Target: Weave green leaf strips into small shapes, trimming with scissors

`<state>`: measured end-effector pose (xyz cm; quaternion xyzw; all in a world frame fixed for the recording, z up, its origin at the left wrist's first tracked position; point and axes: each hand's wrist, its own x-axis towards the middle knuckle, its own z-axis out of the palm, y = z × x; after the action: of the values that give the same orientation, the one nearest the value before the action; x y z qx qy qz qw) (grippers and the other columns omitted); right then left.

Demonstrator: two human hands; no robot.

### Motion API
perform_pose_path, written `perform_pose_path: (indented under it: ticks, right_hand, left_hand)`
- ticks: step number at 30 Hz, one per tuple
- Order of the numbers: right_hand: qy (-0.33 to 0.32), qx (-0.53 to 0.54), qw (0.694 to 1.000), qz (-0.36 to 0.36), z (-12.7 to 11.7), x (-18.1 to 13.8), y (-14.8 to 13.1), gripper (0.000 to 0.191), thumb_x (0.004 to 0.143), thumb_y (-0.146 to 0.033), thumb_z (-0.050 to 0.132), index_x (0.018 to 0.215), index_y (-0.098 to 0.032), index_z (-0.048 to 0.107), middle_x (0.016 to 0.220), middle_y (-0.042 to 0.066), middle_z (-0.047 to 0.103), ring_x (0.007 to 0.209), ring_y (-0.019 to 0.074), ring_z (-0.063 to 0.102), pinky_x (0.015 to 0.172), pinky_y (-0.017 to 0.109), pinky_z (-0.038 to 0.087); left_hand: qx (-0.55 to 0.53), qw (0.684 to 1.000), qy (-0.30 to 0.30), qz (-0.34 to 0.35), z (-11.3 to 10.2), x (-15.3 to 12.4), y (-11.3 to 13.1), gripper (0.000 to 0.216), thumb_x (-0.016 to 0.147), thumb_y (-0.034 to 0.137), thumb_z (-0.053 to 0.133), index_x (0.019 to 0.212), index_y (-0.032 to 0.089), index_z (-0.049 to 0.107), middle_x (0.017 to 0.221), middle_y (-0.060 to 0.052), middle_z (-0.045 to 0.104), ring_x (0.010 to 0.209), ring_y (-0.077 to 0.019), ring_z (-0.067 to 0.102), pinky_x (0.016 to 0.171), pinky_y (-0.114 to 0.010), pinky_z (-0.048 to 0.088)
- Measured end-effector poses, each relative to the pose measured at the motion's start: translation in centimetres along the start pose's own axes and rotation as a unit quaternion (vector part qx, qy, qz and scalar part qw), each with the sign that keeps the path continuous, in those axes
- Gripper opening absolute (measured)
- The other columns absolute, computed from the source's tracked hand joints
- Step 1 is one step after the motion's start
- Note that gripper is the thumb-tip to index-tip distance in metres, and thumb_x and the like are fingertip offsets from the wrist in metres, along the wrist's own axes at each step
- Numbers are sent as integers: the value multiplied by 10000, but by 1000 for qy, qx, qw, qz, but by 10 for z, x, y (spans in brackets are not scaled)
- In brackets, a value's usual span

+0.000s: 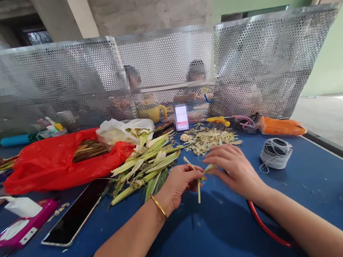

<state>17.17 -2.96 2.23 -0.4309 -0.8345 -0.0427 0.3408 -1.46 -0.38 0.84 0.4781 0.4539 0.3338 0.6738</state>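
Left grip: the left grip (180, 183) is clenched on a leaf strip (199, 193), thumb and fingers pinching its middle; a gold bangle (158, 205) sits on the wrist.
Right grip: the right grip (234, 168) lies palm down with its fingertips pinched on the strip's pale end, just right of the left grip.
Leaf strip: it is held between the two grips just above the counter (209, 244). One thin end sticks up and to the left past the left fingers, and the other hangs down below them toward the blue surface.
Leaf pile: a pile of green leaves (145, 167) lies on the counter just left of the left grip, its far end resting against a red plastic bag (53, 164).
Trimmings: a heap of pale leaf trimmings (208, 138) lies just beyond the right grip.
Thread: a spool of white thread (275, 153) sits near the right grip, to its right.
Cord: a red cord (267, 228) curves on the counter under the right forearm.
Phone: a dark-screened phone (74, 215) lies flat to the left, well apart from both grips.
Screen: a perforated metal screen (261, 58) stands along the far edge of the counter, with people seated behind it.
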Motion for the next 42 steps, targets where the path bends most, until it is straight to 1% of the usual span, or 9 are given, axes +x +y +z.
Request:
perform_pose_path:
  ticks: [7,14,18,22,25,32,36,39,42]
  right_hand:
    - [-109,8,994,10,11,-4,0,142,912,-226,545,837,-209,664,774,3,703,784,155,638,1049,456,254]
    - [-80,-5,997,-13,10,-4,0,158,911,-205,533,826,-203,665,753,10,699,771,155,630,1040,430,269]
    - [-101,-42,994,-28,3,1,2,166,907,-156,518,962,-214,663,893,33,716,946,188,625,1044,426,262]
    - [-115,-180,972,98,-22,-10,3,282,868,-223,555,1142,-176,602,1103,124,651,1007,285,604,858,402,409]
    - [-243,-217,917,230,-40,-44,4,227,843,-238,516,1033,-178,625,911,110,667,768,280,652,640,355,416]
    - [-318,-180,887,283,-41,-99,4,561,671,-51,476,1216,-155,557,937,134,657,802,262,651,661,313,397]
    - [-287,-109,888,341,-43,-94,11,470,732,-121,488,1185,-194,590,886,120,701,855,307,657,675,334,426]
    - [-214,72,900,373,-49,-88,18,423,764,-255,548,1185,-236,591,871,69,707,824,277,651,665,321,456]
    - [-152,289,861,390,-51,-70,20,464,735,-353,615,1172,-200,584,787,22,657,695,208,626,592,281,464]
  left_hand:
    - [30,999,-18,11,0,0,0,233,581,302,750,722,159,632,635,15,595,541,-108,549,528,-227,397]
    - [40,998,-50,-3,-2,1,-3,216,652,355,711,649,149,645,678,-38,667,508,-89,512,531,-221,388]
    - [45,999,-2,23,0,4,-5,143,647,281,670,583,160,627,598,-6,617,493,-78,456,479,-208,300]
    - [35,998,31,38,-3,4,-1,128,641,268,644,585,155,624,599,-5,613,494,-76,425,481,-215,278]
    - [37,997,52,38,-5,4,2,134,636,269,636,584,148,614,589,-13,618,490,-76,417,477,-219,259]
    - [2,997,76,12,-4,7,3,152,605,285,670,585,138,636,585,-15,621,486,-66,421,471,-208,256]
    - [-47,996,80,-17,-7,9,4,155,578,270,714,604,126,664,611,-15,634,485,-50,432,459,-187,264]
    - [-79,992,95,-32,-8,15,10,159,572,265,719,629,125,669,637,-12,643,478,-45,449,441,-176,264]
    - [-105,987,115,-33,-5,27,23,155,584,258,713,652,130,657,643,-6,644,467,-42,466,426,-165,269]
